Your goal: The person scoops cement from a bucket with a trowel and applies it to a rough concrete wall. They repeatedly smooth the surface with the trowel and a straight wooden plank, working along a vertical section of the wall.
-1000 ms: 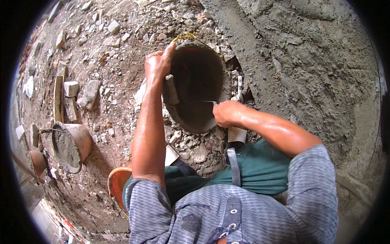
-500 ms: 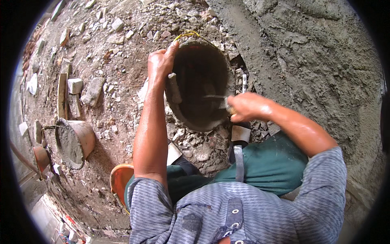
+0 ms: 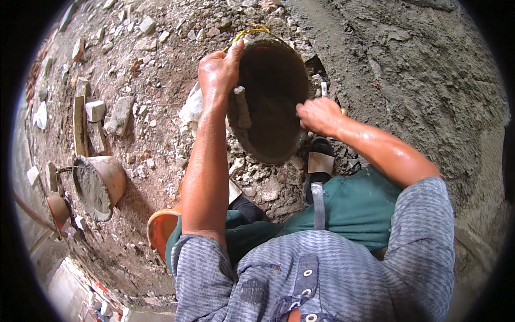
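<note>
A large mortar-crusted bucket [image 3: 273,155] leans with its dark mouth toward me. My left hand [image 3: 219,72] is closed on its upper left rim, next to a yellow cord [image 3: 251,31]. A mortar-coated, stick-like piece [image 3: 242,107] lies along the inner left rim. At the right rim, my right hand [image 3: 320,116] is closed round a tool that looks like a trowel; a pale handle end [image 3: 344,111] shows behind the fist. The blade cannot be made out in the bucket's shadow. Wet grey mortar coats the inside.
Left stands a tilted bucket of mortar [image 3: 99,185], with a smaller orange bucket [image 3: 57,210] beyond. Another orange bucket [image 3: 163,233] is beside my left leg. Bricks [image 3: 119,115], a wooden plank [image 3: 80,126] and rubble strew the ground. Rough wet mortar [image 3: 407,80] covers the right side.
My right hand has moved slightly up along the bucket's right rim, and the tool has turned in it. The left hand keeps its hold on the rim.
</note>
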Demonstrator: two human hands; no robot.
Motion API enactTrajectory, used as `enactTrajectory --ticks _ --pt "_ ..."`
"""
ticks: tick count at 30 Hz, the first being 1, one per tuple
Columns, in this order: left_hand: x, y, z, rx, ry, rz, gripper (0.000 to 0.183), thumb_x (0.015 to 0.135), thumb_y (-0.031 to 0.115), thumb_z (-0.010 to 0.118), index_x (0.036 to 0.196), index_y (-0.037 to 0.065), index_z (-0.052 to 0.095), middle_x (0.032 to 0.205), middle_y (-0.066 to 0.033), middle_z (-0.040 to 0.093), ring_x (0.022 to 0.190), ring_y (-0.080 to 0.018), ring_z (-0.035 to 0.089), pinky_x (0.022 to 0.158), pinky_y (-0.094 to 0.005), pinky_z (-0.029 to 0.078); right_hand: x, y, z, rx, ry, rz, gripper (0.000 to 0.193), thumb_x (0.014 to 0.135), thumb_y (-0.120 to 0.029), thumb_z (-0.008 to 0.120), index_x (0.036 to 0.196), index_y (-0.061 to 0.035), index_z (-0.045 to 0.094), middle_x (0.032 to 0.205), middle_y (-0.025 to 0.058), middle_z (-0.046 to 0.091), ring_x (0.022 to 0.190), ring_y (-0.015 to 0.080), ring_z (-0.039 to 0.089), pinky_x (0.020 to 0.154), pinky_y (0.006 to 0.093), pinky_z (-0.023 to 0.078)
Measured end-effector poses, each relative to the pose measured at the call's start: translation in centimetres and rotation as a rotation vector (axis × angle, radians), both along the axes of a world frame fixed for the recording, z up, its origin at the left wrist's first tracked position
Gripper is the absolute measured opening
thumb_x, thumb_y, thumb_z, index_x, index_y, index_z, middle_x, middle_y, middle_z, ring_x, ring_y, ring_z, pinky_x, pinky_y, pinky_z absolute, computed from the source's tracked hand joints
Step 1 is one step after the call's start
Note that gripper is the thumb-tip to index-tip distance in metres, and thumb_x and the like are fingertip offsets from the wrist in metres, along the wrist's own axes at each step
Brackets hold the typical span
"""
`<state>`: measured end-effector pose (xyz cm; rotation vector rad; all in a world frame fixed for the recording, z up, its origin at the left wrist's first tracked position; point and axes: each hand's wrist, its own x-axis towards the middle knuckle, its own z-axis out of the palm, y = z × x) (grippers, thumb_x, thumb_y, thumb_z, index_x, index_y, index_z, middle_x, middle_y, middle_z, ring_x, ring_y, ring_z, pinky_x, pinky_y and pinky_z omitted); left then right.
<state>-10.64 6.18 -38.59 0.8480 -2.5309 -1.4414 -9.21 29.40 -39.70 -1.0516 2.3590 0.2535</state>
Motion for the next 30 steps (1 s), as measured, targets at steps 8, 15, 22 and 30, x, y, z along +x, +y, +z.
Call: enactTrajectory --ticks 8,15,22,30 --pt "-0.1 -1.7 -0.4 0.120 -0.021 0.035 0.051 0.073 0.050 0.065 0.062 0.000 0.059 0.054 -0.0011 0.051 0.051 -0.0096 0.044 0.049 -0.0280 0.037 4.0 0.1 -1.8 -0.302 -0.338 -0.340 0.035 0.076 -0.033 0.054 0.089 0.0001 0.054 0.080 0.0224 0.061 0.077 0.0381 0.060 0.068 0.0462 0.048" --pt "-0.2 -3.6 -0.5 0.179 -0.025 0.081 0.054 0.073 0.051 0.063 0.059 0.000 0.060 0.055 -0.0020 0.053 0.052 -0.0102 0.046 0.051 -0.0287 0.039 2.4 2.0 -1.3 -0.456 -0.157 -0.459 0.029 0.071 -0.028 0.063 0.088 -0.0057 0.055 0.071 0.0190 0.059 0.070 0.0377 0.058 0.064 0.0436 0.047" --pt "-0.6 -5.4 -2.5 0.205 -0.035 0.062 0.052 0.075 0.051 0.062 0.058 0.003 0.057 0.053 0.0002 0.048 0.049 -0.0109 0.043 0.045 -0.0307 0.036 -0.3 6.0 4.8 -0.552 0.007 -0.346 0.028 0.070 -0.027 0.060 0.084 -0.0039 0.053 0.078 0.0153 0.059 0.075 0.0360 0.057 0.065 0.0432 0.047" --pt "0.6 -7.4 -2.9 0.289 -0.001 0.099 0.051 0.076 0.050 0.063 0.060 0.003 0.058 0.053 0.0034 0.047 0.048 -0.0059 0.039 0.042 -0.0240 0.030 -1.8 6.7 23.1 -0.528 -0.004 -0.335 0.024 0.072 -0.023 0.062 0.084 -0.0036 0.056 0.074 0.0108 0.058 0.062 0.0225 0.059 0.056 0.0335 0.048"
